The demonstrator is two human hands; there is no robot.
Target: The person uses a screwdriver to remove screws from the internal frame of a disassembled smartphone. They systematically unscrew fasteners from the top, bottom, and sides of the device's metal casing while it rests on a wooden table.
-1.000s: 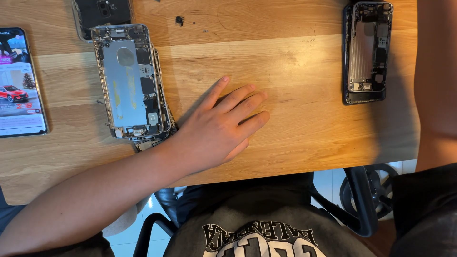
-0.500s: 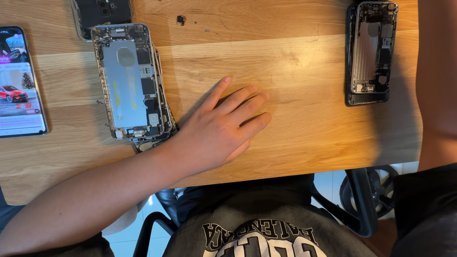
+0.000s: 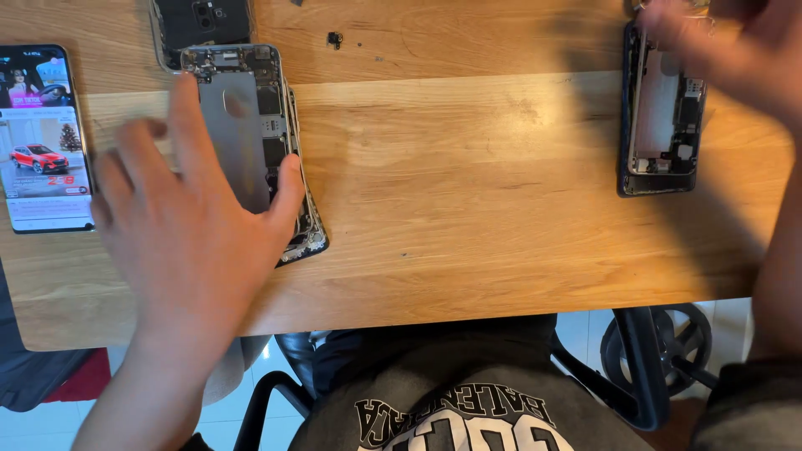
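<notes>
A person seated at a wooden table (image 3: 468,209) spreads the left hand (image 3: 188,238) wide, fingers splayed and holding nothing, over the lower part of an opened phone (image 3: 251,125) with its silver inner plate and circuitry exposed, in the upper left of the frame. The thumb lies along the phone's right edge; whether the palm presses on it cannot be told through the blur. At the upper right, the right hand (image 3: 731,42), blurred, reaches to the top of a second opened phone (image 3: 662,117) in a dark frame; its grip cannot be made out. At the far left edge lies a lit smartphone (image 3: 43,138) showing a picture of a red car. A dark phone back (image 3: 205,21) sits at the top edge just above the silver one, and a small dark part (image 3: 335,38) rests alone on the wood nearby.
</notes>
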